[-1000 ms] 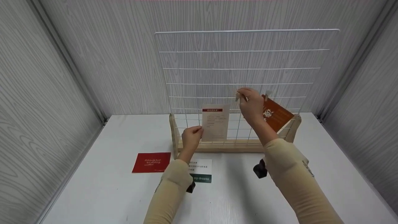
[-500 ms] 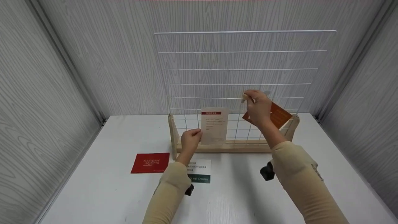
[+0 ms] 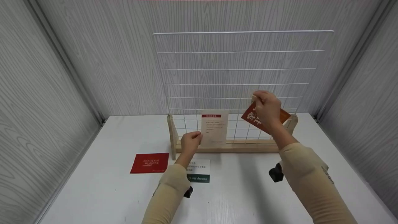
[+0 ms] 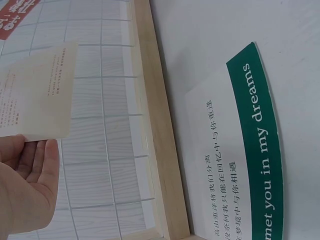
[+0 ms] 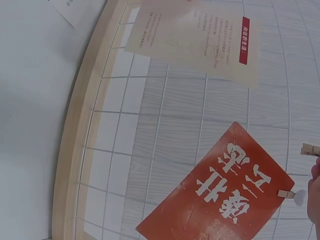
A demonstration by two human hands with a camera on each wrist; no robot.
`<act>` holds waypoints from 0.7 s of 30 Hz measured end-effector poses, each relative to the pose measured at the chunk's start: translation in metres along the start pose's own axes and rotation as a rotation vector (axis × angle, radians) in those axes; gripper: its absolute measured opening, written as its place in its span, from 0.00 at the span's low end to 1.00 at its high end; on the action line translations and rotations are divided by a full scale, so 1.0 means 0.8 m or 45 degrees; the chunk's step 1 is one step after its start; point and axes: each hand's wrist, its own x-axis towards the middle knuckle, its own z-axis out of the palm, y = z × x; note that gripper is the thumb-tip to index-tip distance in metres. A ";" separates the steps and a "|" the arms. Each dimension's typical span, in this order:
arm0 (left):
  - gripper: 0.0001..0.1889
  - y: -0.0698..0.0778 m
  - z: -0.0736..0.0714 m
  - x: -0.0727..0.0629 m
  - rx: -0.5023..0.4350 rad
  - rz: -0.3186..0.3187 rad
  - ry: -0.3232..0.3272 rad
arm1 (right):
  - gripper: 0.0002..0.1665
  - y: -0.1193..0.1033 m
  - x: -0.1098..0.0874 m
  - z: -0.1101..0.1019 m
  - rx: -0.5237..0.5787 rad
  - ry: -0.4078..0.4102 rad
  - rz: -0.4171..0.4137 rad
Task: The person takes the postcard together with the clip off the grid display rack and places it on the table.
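My left hand (image 3: 190, 143) pinches the lower left edge of a cream card (image 3: 214, 129) with a red title bar, held upright before the wire grid. In the left wrist view its fingertips (image 4: 50, 150) are at the card's edge. My right hand (image 3: 268, 108) is raised in front of an orange-red card (image 3: 251, 116) with white characters. Seen from the right wrist, the thumb and fingers at the frame's edge pinch a wooden clothespin (image 5: 311, 149). Below it a second clothespin (image 5: 286, 194) grips a corner of the orange-red card (image 5: 220, 187), which hangs tilted on the grid.
The white wire grid (image 3: 228, 84) stands in a wooden base (image 3: 242, 148) near the back wall. On the white table lie a red card (image 3: 150, 163) and a white-and-green card (image 3: 199, 171), partly behind my left arm. Grey wood-grain panels enclose the sides.
My right hand has moved to the right with the clothespin, now overlapping the orange-red card. My left hand has lowered the cream card slightly.
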 end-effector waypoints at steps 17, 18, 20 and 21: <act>0.07 -0.011 0.002 -0.007 0.075 -0.010 -0.006 | 0.07 0.024 -0.016 -0.029 -0.059 -0.027 0.101; 0.07 -0.012 0.002 -0.007 0.086 -0.013 -0.008 | 0.07 0.026 -0.017 -0.030 -0.065 -0.033 0.095; 0.07 -0.014 0.003 -0.007 0.100 -0.021 -0.009 | 0.07 0.028 -0.020 -0.032 -0.080 -0.045 0.076; 0.07 -0.015 0.003 -0.008 0.100 -0.030 -0.010 | 0.07 0.029 -0.022 -0.033 -0.087 -0.052 0.069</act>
